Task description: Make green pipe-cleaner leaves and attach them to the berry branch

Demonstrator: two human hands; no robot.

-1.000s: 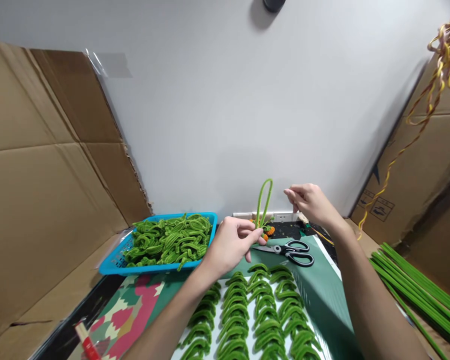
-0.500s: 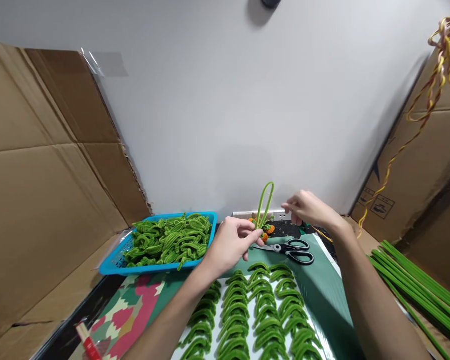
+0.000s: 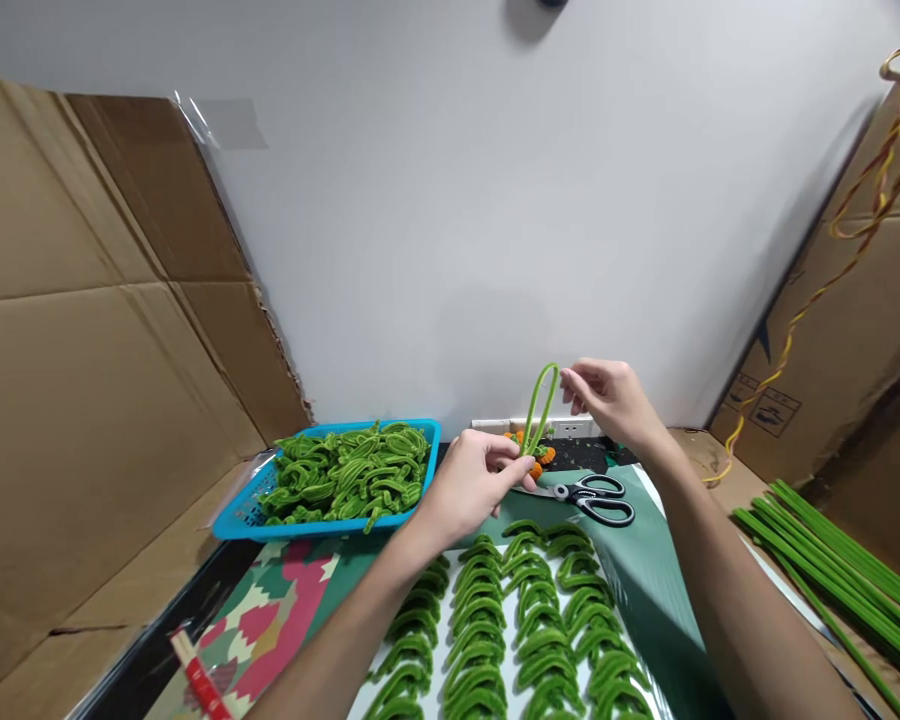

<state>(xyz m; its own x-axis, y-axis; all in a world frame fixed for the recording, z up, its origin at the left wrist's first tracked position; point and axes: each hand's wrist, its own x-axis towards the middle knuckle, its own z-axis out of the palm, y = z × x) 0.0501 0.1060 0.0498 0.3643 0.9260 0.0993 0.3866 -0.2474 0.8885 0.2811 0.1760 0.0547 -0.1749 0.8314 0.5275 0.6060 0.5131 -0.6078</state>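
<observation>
My left hand (image 3: 487, 482) pinches the lower ends of a light-green pipe cleaner (image 3: 532, 410), which stands up as a narrow loop. Close beside the loop's top is my right hand (image 3: 596, 388), thumb and fingers drawn together. Whether it touches the loop or holds something thin, I cannot tell. Behind the left fingertips lie small orange fuzzy pieces (image 3: 546, 455), partly hidden. Black-and-grey scissors (image 3: 596, 497) rest below the right hand. Nearer me, curved green fuzzy pieces (image 3: 544, 640) lie in several rows on a white sheet (image 3: 511, 622).
A blue basket (image 3: 244, 518) heaped with green fuzzy pieces (image 3: 352, 470) stands at left. Long green stems (image 3: 832, 570) lie at right, below a hanging yellow-brown twisted cord (image 3: 802, 305). Cardboard panels (image 3: 82, 400) flank the table. A power strip (image 3: 574, 428) sits against the wall.
My right hand has come left and slightly up, closer to the loop's top. The left hand keeps its pinch on the pipe cleaner. The whole view has shifted slightly.
</observation>
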